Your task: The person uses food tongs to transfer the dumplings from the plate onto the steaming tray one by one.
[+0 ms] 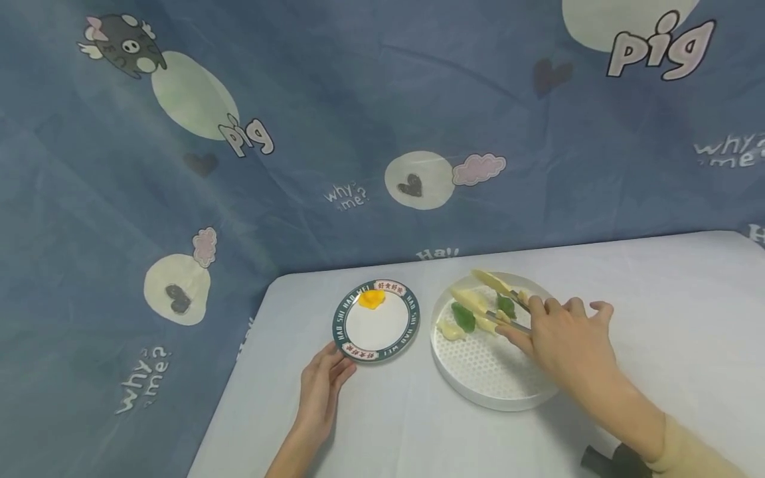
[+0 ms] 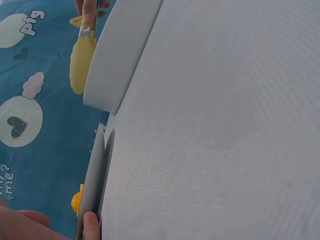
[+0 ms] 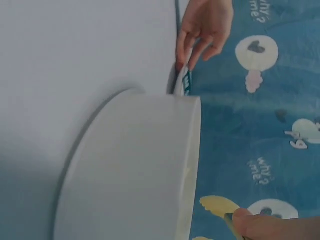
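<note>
My left hand [image 1: 323,385] pinches the near-left rim of a small plate [image 1: 378,332] with a green lettered border. In the left wrist view, a fingertip [image 2: 91,225] lies under the plate. An orange-yellow, flower-like piece [image 1: 372,299] sits on the plate's upper part. My right hand [image 1: 570,338] holds tongs [image 1: 472,302] with pale yellow tips, the arms spread apart, over a round white tray [image 1: 487,382] with a dimpled floor. Pale yellow pieces [image 1: 451,330] and a green leaf [image 1: 463,317] lie under the tongs, partly hidden by them; another leaf [image 1: 505,305] shows between the arms.
A white cloth [image 1: 382,425] covers the table. Behind and to the left hangs a blue printed curtain [image 1: 335,133]. A dark object [image 1: 621,461] lies at the near right, partly hidden by my right forearm. The tray's tall wall [image 3: 130,165] stands close beside the plate.
</note>
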Demonstrator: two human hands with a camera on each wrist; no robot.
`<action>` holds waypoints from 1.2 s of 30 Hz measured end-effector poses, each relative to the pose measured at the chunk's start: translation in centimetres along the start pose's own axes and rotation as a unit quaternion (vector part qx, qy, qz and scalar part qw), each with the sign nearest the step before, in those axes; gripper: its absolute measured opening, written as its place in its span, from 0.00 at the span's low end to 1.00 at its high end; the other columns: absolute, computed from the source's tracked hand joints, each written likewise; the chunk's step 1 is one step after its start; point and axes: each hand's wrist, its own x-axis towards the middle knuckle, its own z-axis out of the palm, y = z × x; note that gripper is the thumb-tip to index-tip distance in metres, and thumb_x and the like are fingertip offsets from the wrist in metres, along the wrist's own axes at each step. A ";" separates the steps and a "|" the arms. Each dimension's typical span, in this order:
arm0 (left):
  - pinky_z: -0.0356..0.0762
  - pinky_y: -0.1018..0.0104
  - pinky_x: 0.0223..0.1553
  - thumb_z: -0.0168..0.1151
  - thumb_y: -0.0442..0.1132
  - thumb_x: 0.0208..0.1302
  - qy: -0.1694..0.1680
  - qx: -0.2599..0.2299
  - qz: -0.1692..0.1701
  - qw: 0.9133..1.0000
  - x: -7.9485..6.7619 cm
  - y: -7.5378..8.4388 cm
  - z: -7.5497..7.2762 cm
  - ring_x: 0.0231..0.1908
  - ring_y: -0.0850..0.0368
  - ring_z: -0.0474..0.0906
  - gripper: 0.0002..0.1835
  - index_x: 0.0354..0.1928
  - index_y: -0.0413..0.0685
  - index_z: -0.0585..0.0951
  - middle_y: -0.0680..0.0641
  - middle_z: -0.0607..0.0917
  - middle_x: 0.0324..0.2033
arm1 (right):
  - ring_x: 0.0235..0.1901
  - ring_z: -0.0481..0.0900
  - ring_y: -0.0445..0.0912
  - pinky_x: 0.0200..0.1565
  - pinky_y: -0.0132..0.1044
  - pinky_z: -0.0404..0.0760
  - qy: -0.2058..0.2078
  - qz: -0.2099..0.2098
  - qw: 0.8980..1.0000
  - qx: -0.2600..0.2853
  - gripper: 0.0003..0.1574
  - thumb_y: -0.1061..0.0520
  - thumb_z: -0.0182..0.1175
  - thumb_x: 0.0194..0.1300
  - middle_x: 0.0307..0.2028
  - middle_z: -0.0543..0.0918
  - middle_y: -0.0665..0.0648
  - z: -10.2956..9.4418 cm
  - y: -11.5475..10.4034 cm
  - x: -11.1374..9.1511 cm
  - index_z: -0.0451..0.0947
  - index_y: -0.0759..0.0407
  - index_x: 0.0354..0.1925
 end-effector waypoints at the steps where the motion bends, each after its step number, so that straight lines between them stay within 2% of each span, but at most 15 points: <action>1: 0.88 0.76 0.63 0.45 0.42 0.83 0.001 0.000 -0.001 1.000 0.0 0.0 0.0 0.58 0.60 0.80 0.34 0.84 0.35 0.56 0.38 0.75 0.67 | 0.36 0.83 0.65 0.52 0.77 0.76 -0.005 -0.002 1.000 0.001 0.41 0.25 0.63 0.69 0.26 0.80 0.58 -0.1 -0.3 0.1 0.79 0.63 0.42; 7: 0.88 0.76 0.63 0.46 0.42 0.82 -0.001 0.000 -0.001 1.000 0.0 -0.1 -0.2 0.58 0.60 0.81 0.34 0.84 0.35 0.56 0.38 0.75 0.67 | 0.39 0.83 0.64 0.52 0.77 0.77 0.005 -0.031 1.000 -0.006 0.44 0.24 0.63 0.68 0.30 0.84 0.59 -0.1 -2.3 0.9 0.82 0.64 0.49; 10: 0.88 0.76 0.63 0.46 0.41 0.82 -0.002 -0.003 0.000 1.000 0.0 -0.1 -0.2 0.58 0.60 0.81 0.34 0.83 0.34 0.56 0.38 0.75 0.67 | 0.41 0.84 0.64 0.53 0.77 0.77 -0.006 -0.040 0.999 -0.003 0.45 0.24 0.62 0.69 0.33 0.85 0.60 0.0 -3.5 1.3 0.82 0.64 0.51; 16: 0.88 0.76 0.63 0.46 0.41 0.82 -0.002 -0.007 0.000 1.000 0.0 -0.2 -0.1 0.57 0.61 0.81 0.34 0.83 0.34 0.56 0.38 0.75 0.67 | 0.39 0.83 0.64 0.55 0.74 0.77 -0.019 -0.060 0.998 0.006 0.43 0.23 0.63 0.68 0.32 0.83 0.60 0.6 -6.2 2.4 0.80 0.63 0.45; 23: 0.88 0.76 0.63 0.46 0.41 0.82 -0.003 -0.013 0.003 1.000 -0.1 0.0 -0.1 0.57 0.61 0.81 0.34 0.83 0.34 0.57 0.38 0.75 0.66 | 0.38 0.82 0.62 0.52 0.67 0.78 -0.034 -0.083 0.996 -0.007 0.45 0.22 0.61 0.69 0.37 0.87 0.61 1.7 -8.6 3.7 0.81 0.63 0.49; 26: 0.88 0.75 0.63 0.46 0.41 0.82 -0.001 -0.012 0.002 1.000 0.0 0.1 -0.1 0.56 0.61 0.81 0.34 0.83 0.35 0.57 0.38 0.76 0.66 | 0.39 0.83 0.61 0.52 0.67 0.79 -0.034 -0.095 0.995 -0.012 0.44 0.22 0.62 0.68 0.37 0.88 0.60 2.2 -9.5 4.3 0.81 0.62 0.48; 31: 0.89 0.75 0.63 0.46 0.41 0.82 0.003 -0.009 0.001 1.000 0.0 0.0 0.0 0.56 0.61 0.82 0.34 0.83 0.35 0.57 0.38 0.76 0.66 | 0.35 0.80 0.58 0.48 0.63 0.78 -0.013 -0.113 0.993 -0.018 0.43 0.22 0.60 0.69 0.32 0.85 0.59 3.2 -10.6 5.3 0.80 0.62 0.40; 36: 0.89 0.76 0.62 0.46 0.41 0.82 0.005 -0.004 0.001 1.000 -0.1 -0.1 -0.1 0.56 0.62 0.82 0.34 0.83 0.35 0.56 0.37 0.76 0.66 | 0.37 0.81 0.59 0.48 0.62 0.78 -0.017 -0.119 0.992 -0.033 0.44 0.21 0.59 0.70 0.30 0.82 0.59 4.0 -11.5 6.5 0.80 0.62 0.41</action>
